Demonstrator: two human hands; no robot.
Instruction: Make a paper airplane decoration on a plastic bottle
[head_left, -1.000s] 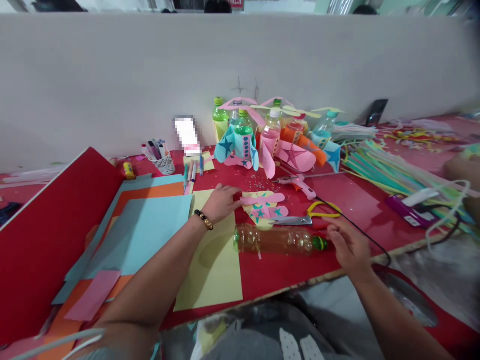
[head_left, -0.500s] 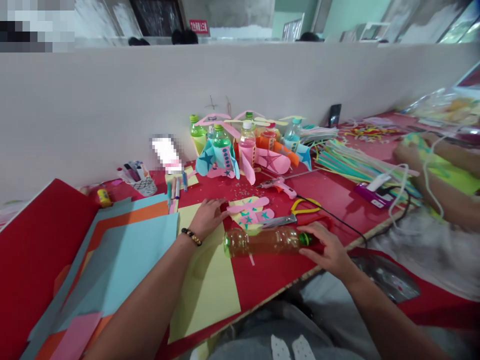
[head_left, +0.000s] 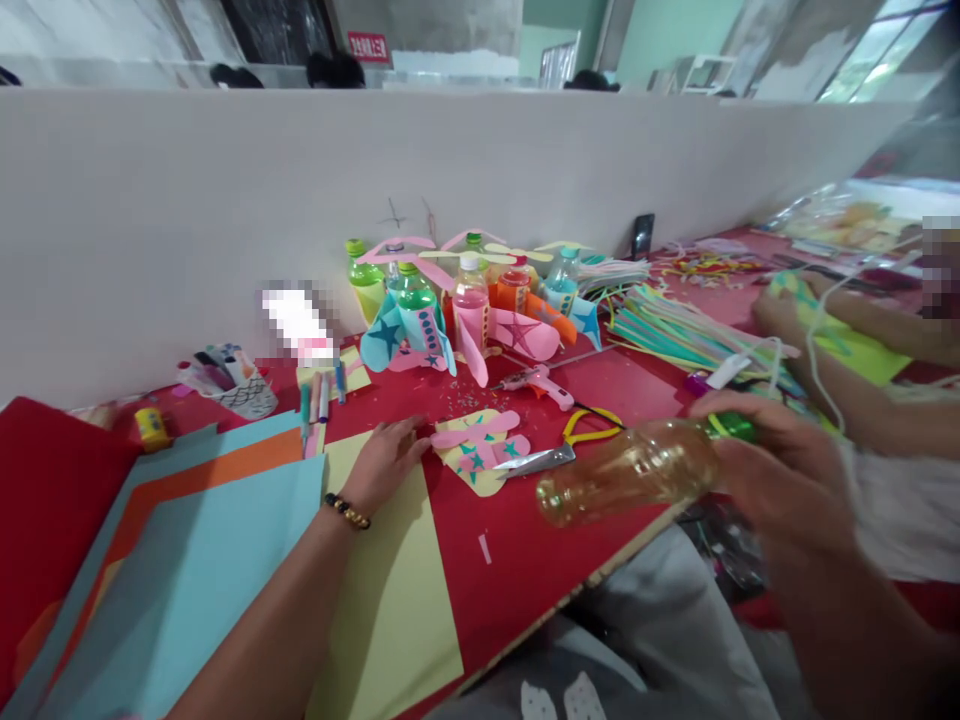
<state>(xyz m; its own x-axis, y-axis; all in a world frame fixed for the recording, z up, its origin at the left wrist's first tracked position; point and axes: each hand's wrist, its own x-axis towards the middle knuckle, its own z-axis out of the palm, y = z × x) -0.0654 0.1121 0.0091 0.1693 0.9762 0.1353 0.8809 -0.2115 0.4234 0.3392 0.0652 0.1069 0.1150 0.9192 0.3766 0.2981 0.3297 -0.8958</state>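
My right hand (head_left: pixel 780 470) grips a clear plastic bottle (head_left: pixel 630 472) near its green cap, holding it raised and tilted over the table's front edge. The bottle's base points left. My left hand (head_left: pixel 386 455) rests with fingers stretched on a pale yellow sheet (head_left: pixel 390 590), nothing held in it. Its fingertips reach the pink paper cutouts (head_left: pixel 491 450), which lie with teal stars on a small yellow piece. Beside these cutouts are yellow-handled scissors (head_left: pixel 592 427), their blades partly behind the bottle.
Decorated bottles (head_left: pixel 471 300) with paper fins stand by the wall. A pink glue gun (head_left: pixel 540 385) lies before them. Blue paper (head_left: pixel 217 540) and a pen cup (head_left: pixel 244 390) are left. Coloured strips (head_left: pixel 690 335) lie right, near another person's arm (head_left: pixel 847 370).
My right hand has lifted the bottle off the table and moved it right and towards me. My left hand stays by the cutouts. The view has shifted a little.
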